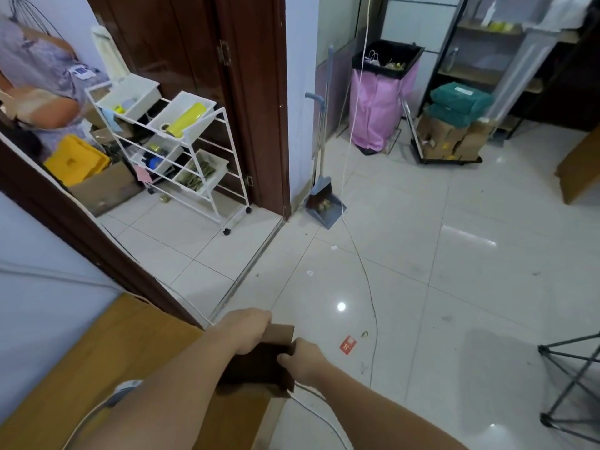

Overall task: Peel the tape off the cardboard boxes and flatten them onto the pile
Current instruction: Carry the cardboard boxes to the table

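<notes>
A small brown cardboard box (259, 365) hangs low in the middle of the view, its dark inside facing me. My left hand (245, 329) grips its upper left edge from above. My right hand (302, 358) holds its right edge, fingers curled over the rim. Under my left forearm lies a large flat sheet of cardboard (107, 358), leaning against the wall at the lower left. No tape on the box is plain to see.
A white wheeled rack (181, 151) with trays stands in the doorway beside a person (39, 82) at the far left. A dustpan (324, 203), a pink bin bag (376, 102), a cart of boxes (451, 138), a floor cable (367, 274) and a black stand (571, 384) surround the tiled floor.
</notes>
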